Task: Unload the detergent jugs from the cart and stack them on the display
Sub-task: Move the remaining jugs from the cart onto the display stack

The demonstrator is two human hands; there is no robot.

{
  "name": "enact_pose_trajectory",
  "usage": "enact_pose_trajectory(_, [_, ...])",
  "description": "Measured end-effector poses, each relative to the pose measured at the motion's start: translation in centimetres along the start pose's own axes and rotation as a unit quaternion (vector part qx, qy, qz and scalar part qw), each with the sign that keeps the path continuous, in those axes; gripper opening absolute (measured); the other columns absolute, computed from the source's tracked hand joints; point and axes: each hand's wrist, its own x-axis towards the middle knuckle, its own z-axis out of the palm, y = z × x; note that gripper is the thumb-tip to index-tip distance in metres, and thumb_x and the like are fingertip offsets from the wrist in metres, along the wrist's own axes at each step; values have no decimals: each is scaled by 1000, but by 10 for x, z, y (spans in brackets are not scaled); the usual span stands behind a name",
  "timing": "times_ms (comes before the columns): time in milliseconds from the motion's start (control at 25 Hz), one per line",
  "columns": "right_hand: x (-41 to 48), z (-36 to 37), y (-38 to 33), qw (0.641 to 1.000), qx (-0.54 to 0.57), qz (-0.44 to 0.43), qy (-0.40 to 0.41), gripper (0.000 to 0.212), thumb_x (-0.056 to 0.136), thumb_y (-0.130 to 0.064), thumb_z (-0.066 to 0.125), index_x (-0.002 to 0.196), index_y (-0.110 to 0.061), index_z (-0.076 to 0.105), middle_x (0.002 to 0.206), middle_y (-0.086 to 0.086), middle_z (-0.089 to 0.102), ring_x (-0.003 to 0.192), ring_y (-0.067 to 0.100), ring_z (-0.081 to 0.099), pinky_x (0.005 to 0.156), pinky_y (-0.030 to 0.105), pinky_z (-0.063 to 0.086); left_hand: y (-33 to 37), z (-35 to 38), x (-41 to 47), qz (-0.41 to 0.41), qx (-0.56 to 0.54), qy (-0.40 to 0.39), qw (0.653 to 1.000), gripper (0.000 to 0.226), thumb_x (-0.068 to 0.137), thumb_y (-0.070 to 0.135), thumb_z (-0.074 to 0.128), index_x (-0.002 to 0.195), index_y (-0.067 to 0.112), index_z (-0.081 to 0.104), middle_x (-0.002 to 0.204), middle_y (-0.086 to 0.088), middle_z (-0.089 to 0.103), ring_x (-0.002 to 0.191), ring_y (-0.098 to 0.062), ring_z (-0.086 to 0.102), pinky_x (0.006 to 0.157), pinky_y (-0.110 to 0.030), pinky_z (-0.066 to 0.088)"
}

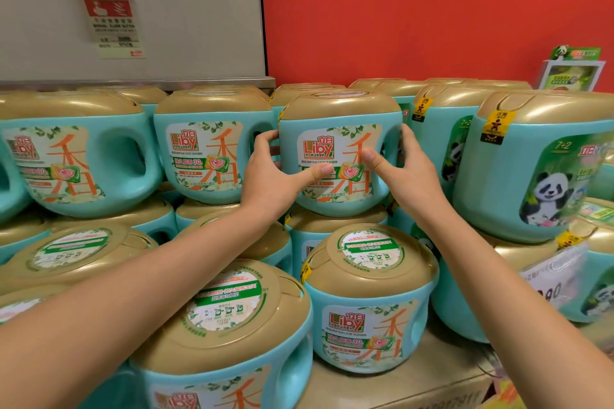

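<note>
Item 1: detergent jug (339,143), teal body, gold lid, orange-and-white Liby label facing you. It stands upright in the top row of the display, centre. Its base meets the gold lid of the jug beneath; you cannot tell whether its full weight rests there.

Item 2: your left hand (272,173) is on the jug's left flank. The fingers curl round the edge, their tips out of sight, and the thumb is stretched across the label.

Item 3: your right hand (405,173) is on the right flank. The thumb presses the label and the fingers wrap behind, covering the handle opening.

Item 4: neighbour jug (206,156), same label, just beside on the left.

Item 5: panda jugs (545,169) on the right, green labels, yellow tags on the lids. The far one's label is cut off by the frame edge.

Item 6: lower jug (368,302), on the tier below in front, with small print on its lid sticker too fine to read.

Item 7: nearest jug (226,325), partly behind your left forearm, its label cut off at the bottom edge.

Item 8: cardboard carton (415,385), under the lower jug, printing blurred.

Item 9: price card (555,276), smeared, digits only partly legible.

Item 10: red wall (432,10), grey panel (199,10) and alarm notice (113,23), the notice cropped at the top.
</note>
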Motion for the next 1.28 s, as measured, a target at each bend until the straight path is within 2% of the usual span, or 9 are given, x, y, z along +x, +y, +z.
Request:
enact_pose_trajectory(160, [6,1,-6,999,-27,24,-34,90,85,-52,64,154,-20,15,153,3,38,137,23,39,111,44,36,0,1,3,-15,18,13,1000,106,56,57,82,144,23,34,141,-2,51,125,-21,52,101,-48,48])
enact_pose_trajectory(440, [-1,-4,-2,1000,-14,5,-12,87,81,-54,67,150,-19,26,150,2,42,135,21,41,110,42,37,2,0,-4,-12,21,3,1000,106,59,57,82,147,24,33,143,-1,50,128,-22,50,103,-50,47])
enact_pose_trajectory(640, [-3,-4,-3,1000,-2,8,-13,87,82,-54,67,150,-19,26,150,1,42,135,20,41,110,40,38,6,-3,-7,-25,11,-13,1000,99,68,46,83,149,25,31,144,-1,50,130,-22,49,104,-49,46])
enact_pose_trajectory(760, [-13,-6,-4,1000,-9,0,6,73,87,-45,65,146,-15,33,144,2,48,130,18,45,101,29,38,15,-6,-13,-36,39,5,999,88,75,34,81,147,21,32,147,-2,44,128,-20,49,103,-46,47])
enact_pose_trajectory(920, [-57,-16,-14,993,-12,-94,76,37,93,-25,60,127,-11,53,122,1,61,111,15,57,91,28,46,36,-27,-47,46,-23,54,997,42,84,13,72,122,20,57,119,6,60,106,-10,61,97,-33,51])
enact_pose_trajectory(1000, [-96,-28,-19,986,3,-144,81,21,93,-21,59,112,-11,62,103,-4,66,93,9,62,82,27,51,45,-37,-80,78,-87,31,993,27,87,8,67,110,22,61,104,7,66,92,-5,65,89,-27,54])
enact_pose_trajectory(1080, [-146,-45,-20,982,14,-160,102,13,93,-22,56,101,-16,65,89,-9,66,81,8,63,75,29,53,48,-41,-124,90,-162,-14,983,25,90,4,64,107,21,61,94,5,69,81,-4,66,79,-21,54])
enact_pose_trajectory(1160, [-205,-61,-16,981,30,-140,133,11,92,-25,55,96,-22,65,83,-13,67,75,12,65,68,34,55,43,-39,-174,83,-214,-71,971,24,90,3,63,107,20,61,83,5,71,73,-5,66,73,-17,52])
enact_pose_trajectory(1280, [-304,-82,2,986,40,-11,164,8,91,-19,59,91,-23,66,73,-6,68,67,12,64,63,33,53,21,-31,-255,13,-262,-145,954,26,91,1,59,107,21,61,79,6,72,73,-4,66,72,-16,52])
